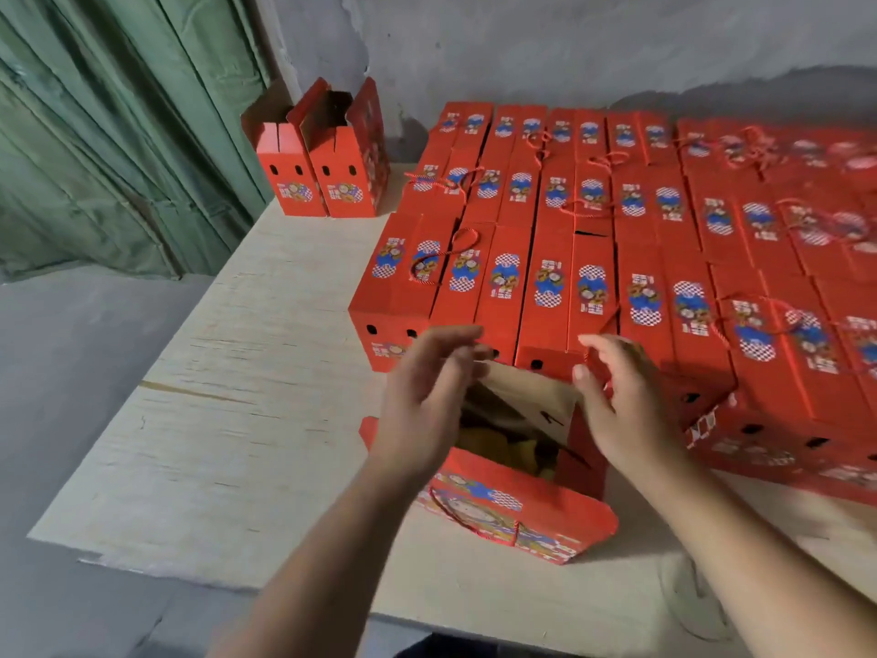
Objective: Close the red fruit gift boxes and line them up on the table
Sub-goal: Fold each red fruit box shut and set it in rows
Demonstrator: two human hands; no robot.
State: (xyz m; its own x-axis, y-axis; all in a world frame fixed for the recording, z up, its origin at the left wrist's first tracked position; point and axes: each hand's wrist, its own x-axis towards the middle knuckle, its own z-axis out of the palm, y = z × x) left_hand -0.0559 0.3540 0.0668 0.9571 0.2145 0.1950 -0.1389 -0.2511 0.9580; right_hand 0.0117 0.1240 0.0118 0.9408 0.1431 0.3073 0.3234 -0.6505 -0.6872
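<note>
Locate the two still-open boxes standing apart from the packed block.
In the head view the two open boxes stand upright side by side at the table's far left corner, left of the closed boxes, near the green curtain.

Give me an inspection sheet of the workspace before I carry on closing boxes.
Surface: pale plywood tabletop, bare on its left part.
Job's things: open red cardboard gift box at the near edge, flaps up, yellowish contents inside; block of closed red boxes in rows behind; two open red boxes standing far left.
Clutter: nothing seen.
Grippers: left hand and right hand at the inner flap; grip unclear.
Cables: nothing seen; only red cord handles.
Surroundings: green curtain, grey wall.
</note>
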